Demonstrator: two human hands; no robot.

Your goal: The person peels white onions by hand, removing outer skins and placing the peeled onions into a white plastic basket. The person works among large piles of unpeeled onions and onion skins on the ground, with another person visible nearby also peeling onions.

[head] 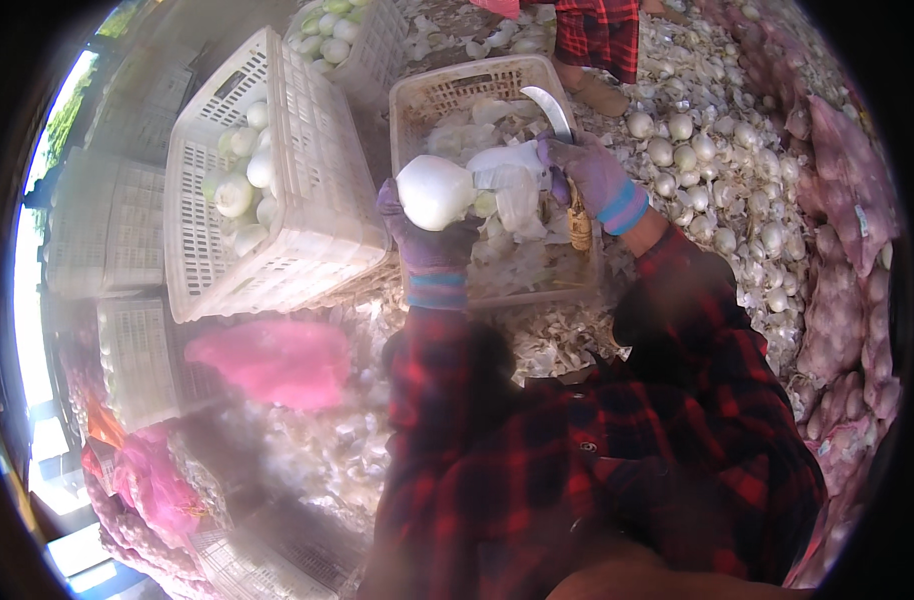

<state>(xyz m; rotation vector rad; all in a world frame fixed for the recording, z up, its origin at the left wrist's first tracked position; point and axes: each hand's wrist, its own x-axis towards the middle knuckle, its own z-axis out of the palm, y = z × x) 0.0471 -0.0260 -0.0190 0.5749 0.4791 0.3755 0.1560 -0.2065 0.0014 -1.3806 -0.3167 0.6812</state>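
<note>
A large white peeled onion point(434, 193) rests in my left hand point(433, 244), which wears a purple glove with a blue-striped cuff. My right hand point(590, 171), gloved the same way, grips a knife with a curved blade point(550, 112); its tan handle point(579, 225) hangs below the palm. A pale strip of onion skin point(515, 196) dangles between the two hands, against the right fingers. Beneath both hands sits a dirty white plastic crate point(502, 301) with peeled skins point(464, 135) inside it.
Left of the hands stands a white slatted crate point(325, 150) of peeled onions point(247, 161), with another crate point(374, 52) behind. Unpeeled onions point(697, 165) are heaped at right beside filled mesh sacks point(839, 300). A pink mesh bag point(277, 360) lies at left. Another person's plaid-clothed leg point(599, 37) is ahead.
</note>
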